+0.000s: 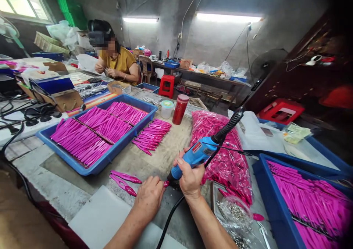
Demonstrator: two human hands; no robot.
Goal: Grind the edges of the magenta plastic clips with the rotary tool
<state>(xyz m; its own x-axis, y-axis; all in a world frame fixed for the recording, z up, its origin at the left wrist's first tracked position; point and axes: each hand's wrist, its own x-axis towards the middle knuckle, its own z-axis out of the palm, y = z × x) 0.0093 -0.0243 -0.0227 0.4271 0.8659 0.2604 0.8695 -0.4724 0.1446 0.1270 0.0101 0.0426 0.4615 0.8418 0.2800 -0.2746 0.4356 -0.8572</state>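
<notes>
My right hand (191,177) is wrapped round a blue electric screwdriver (200,151), tilted with its dark nose down at the table. Beneath that nose, my left hand (149,197) presses a pink hair clip (166,184) to the tabletop; only its glossy tip shows past the fingers. To the left of this hand lies another pink clip (124,181), its two arms spread in a V. Farther back, a row of pink clips (151,135) is laid side by side. The bit's contact with the clip is hidden.
A blue tray (92,170) of pink pieces stands at left, another blue tray (268,205) at right. A plastic bag of pink parts (220,160) and a bag of small metal parts (231,212) lie right. A red canister (180,110) stands behind. A co-worker (121,63) sits across.
</notes>
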